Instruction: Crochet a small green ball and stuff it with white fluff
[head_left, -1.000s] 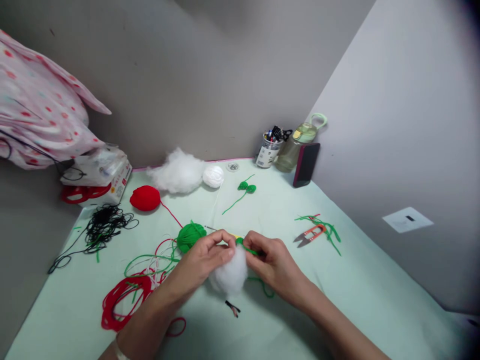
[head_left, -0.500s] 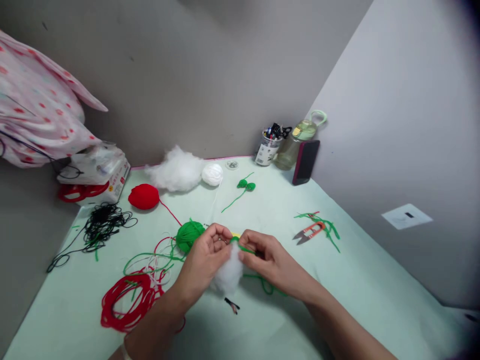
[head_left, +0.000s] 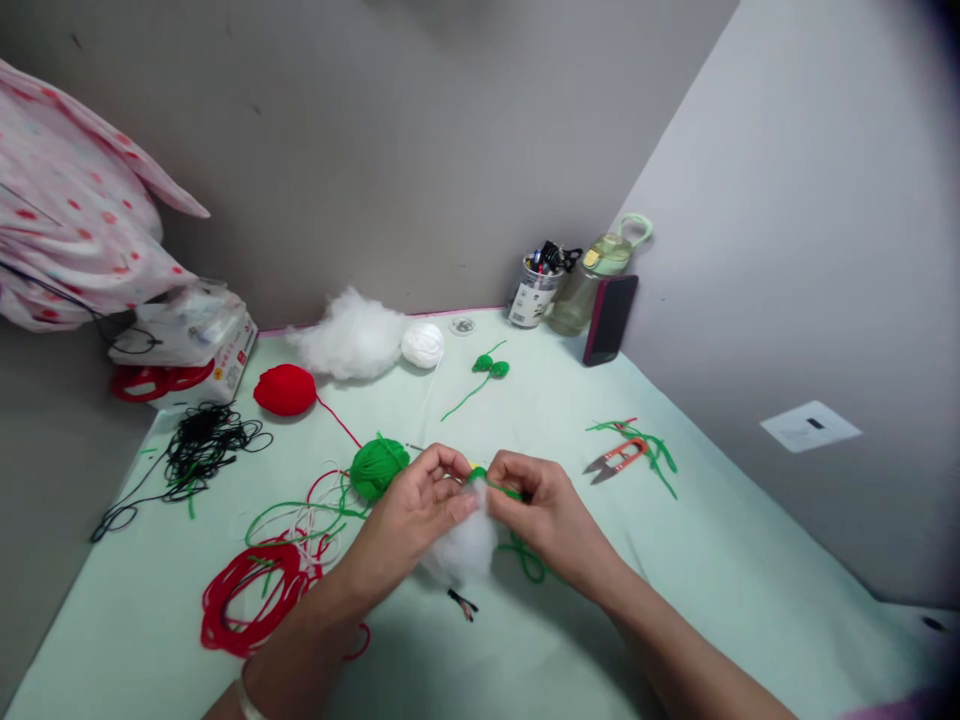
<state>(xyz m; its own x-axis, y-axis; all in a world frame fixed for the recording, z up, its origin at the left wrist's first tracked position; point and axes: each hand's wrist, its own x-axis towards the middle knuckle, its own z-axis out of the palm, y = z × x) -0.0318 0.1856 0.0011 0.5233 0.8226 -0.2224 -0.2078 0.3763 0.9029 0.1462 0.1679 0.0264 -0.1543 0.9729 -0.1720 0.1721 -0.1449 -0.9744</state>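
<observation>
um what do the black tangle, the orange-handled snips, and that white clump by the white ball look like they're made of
Black tangle: probably matte cord or yarn, in thin loose loops.
Snips: dull gray blades, likely metal; orange handle, perhaps plastic or coated metal.
White clump: soft fiber stuffing, likely polyester or cotton, with fluffy, wispy edges.

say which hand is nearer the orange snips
Right. The right hand is left of the orange snips, not touching them; the left hand is farther left, beyond the right one.
</observation>
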